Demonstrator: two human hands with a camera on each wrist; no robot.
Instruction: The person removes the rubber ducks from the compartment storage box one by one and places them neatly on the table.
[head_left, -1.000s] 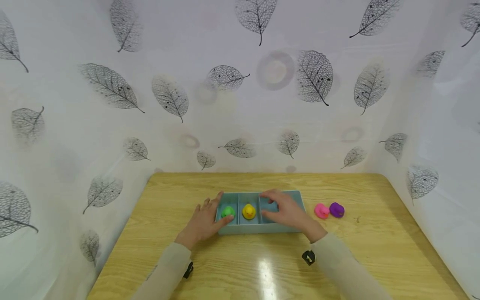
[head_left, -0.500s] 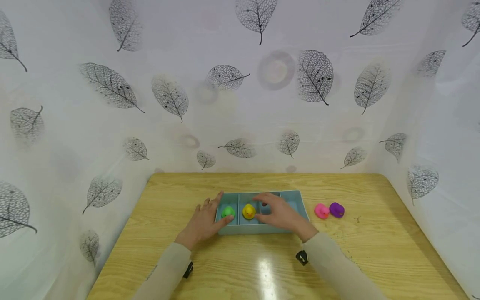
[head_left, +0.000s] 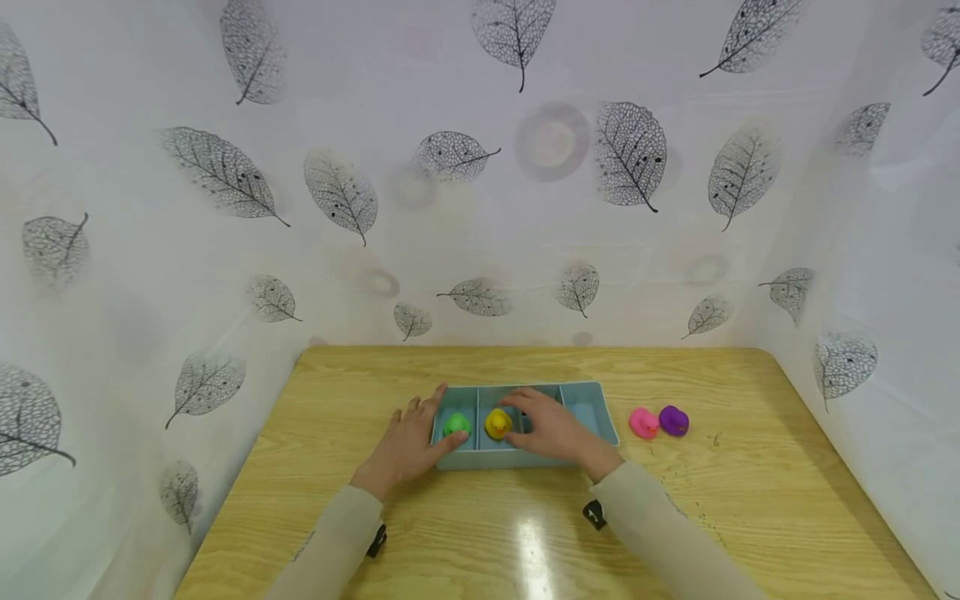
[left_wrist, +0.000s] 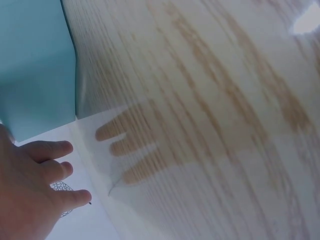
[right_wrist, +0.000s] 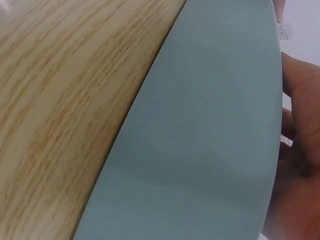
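Resting our left hand (head_left: 405,444) on the left end of the blue tray (head_left: 487,460), towards the far edge of the table (head_left: 750,500), we had its fingers spread, the thumb by the green duck (head_left: 455,422). Our right hand (head_left: 553,429) hung over the tray, thumb and fingers apart just beside the yellow duck (head_left: 497,424) in the second compartment from the left. Towards the table's far right corner sat a pink duck (head_left: 642,422) and a purple duck (head_left: 673,421).

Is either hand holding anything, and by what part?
The left hand lies spread at the left end of the tray. The right hand is at the yellow duck; whether it grips it cannot be told.
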